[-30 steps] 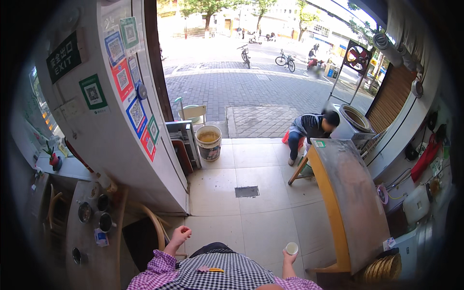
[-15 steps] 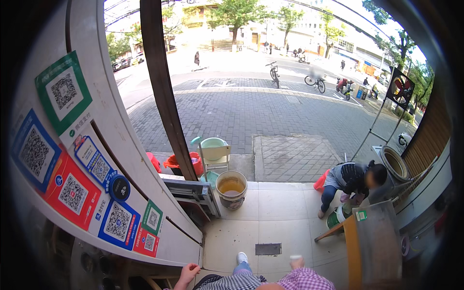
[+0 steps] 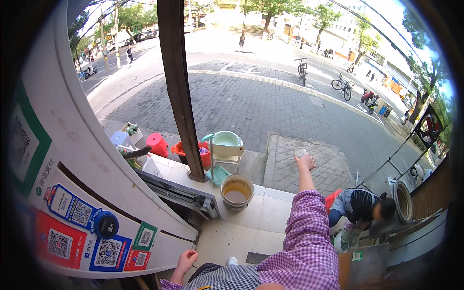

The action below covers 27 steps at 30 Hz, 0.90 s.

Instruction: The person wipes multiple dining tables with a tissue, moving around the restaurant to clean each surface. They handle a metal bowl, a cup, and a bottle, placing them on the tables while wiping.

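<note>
My right arm, in a purple checked sleeve, reaches straight out. My right hand point(image 3: 306, 163) is closed on a small white cup point(image 3: 300, 152), held up with the paving behind it; what is in it cannot be made out. My left hand point(image 3: 186, 261) hangs low by the wall with its fingers loosely curled together, and I see nothing in it. A bucket point(image 3: 237, 192) of brownish liquid stands on the tiles between my two hands, ahead of me.
A co-worker point(image 3: 355, 209) crouches at the right by a pail point(image 3: 342, 241). Beyond the bucket are a chair point(image 3: 227, 153) with a green basin point(image 3: 226, 139) and a red stool point(image 3: 156, 144). A door frame post point(image 3: 176, 87) and a wall with payment signs point(image 3: 111, 253) stand left.
My right hand has swung from low near my body up and outward with the cup. My left hand stays low and curled. The view has turned left, and the crouching co-worker bends further down.
</note>
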Motion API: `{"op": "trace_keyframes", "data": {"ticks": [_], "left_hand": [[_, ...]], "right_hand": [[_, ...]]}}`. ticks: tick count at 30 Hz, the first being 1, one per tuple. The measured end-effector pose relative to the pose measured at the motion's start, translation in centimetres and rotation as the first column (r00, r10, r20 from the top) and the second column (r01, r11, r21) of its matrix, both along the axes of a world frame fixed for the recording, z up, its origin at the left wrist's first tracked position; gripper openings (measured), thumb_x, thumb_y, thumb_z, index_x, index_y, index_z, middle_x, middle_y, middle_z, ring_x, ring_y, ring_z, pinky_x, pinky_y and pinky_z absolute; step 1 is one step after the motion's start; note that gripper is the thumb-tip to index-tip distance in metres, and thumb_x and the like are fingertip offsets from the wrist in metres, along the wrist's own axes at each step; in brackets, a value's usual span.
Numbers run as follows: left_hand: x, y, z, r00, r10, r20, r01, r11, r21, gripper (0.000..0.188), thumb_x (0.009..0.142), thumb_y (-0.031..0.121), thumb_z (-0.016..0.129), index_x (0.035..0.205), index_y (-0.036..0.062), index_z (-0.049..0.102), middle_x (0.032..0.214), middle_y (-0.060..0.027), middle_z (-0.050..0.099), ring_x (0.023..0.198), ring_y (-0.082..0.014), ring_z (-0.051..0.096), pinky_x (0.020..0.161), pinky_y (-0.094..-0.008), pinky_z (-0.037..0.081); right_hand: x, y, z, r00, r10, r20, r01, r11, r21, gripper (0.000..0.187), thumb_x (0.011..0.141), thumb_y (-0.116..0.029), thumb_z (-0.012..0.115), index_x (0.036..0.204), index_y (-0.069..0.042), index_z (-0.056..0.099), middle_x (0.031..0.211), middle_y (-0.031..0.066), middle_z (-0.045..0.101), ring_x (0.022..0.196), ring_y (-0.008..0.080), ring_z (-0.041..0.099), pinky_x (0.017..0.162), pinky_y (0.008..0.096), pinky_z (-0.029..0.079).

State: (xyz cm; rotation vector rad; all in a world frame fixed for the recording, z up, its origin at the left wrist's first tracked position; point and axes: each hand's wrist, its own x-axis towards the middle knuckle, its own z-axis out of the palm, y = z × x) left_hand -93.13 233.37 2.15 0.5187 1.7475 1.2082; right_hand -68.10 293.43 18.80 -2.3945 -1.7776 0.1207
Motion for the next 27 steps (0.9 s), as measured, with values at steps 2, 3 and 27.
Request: {"op": "trace_keyframes", "data": {"ticks": [2, 3, 27], "left_hand": [[-0.4, -0.1, -0.9, 1.000, -0.011, -0.008, 0.010, 1.000, -0.025, 0.014, 0.085, 0.012, 0.063, 0.092, -0.0002, 0.061, 0.077, -0.0045, 0.063, 0.069, -0.0112, 0.060, 0.065, -0.0246, 0.049], [-0.4, -0.3, -1.3, 1.000, 0.011, -0.001, -0.011, 0.999, -0.047, 0.014, 0.085, 0.012, 0.063, 0.092, -0.0003, 0.061, 0.077, -0.0043, 0.063, 0.069, -0.0112, 0.060, 0.065, -0.0246, 0.049], [4.6, -22.0, -0.8, 0.939, 0.258, -0.227, -0.312, 0.918, -0.245, 0.020, 0.087, 0.017, 0.060, 0.097, 0.0003, 0.062, 0.081, -0.0068, 0.066, 0.069, -0.0136, 0.063, 0.064, -0.0269, 0.051]], "right_hand": [[1.2, 0.1, -3.7, 0.995, -0.007, -0.098, 0.011, 0.999, 0.043, 0.073, 0.067, -0.056, 0.072, 0.124, -0.016, 0.050, 0.128, 0.0077, 0.051, 0.119, 0.0252, 0.049, 0.096, 0.0527, 0.038], [1.6, 0.2, -5.4, 0.989, -0.016, -0.146, 0.024, 0.998, 0.054, 0.073, 0.067, -0.054, 0.073, 0.124, -0.016, 0.049, 0.128, 0.0070, 0.051, 0.119, 0.0249, 0.049, 0.096, 0.0532, 0.038], [4.7, -19.2, -29.8, 0.905, 0.050, -0.423, -0.030, 0.998, 0.053, 0.015, 0.087, -0.010, 0.049, 0.095, -0.001, 0.057, 0.095, 0.0172, 0.067, 0.091, 0.0342, 0.064, 0.077, 0.0430, 0.050]]}}
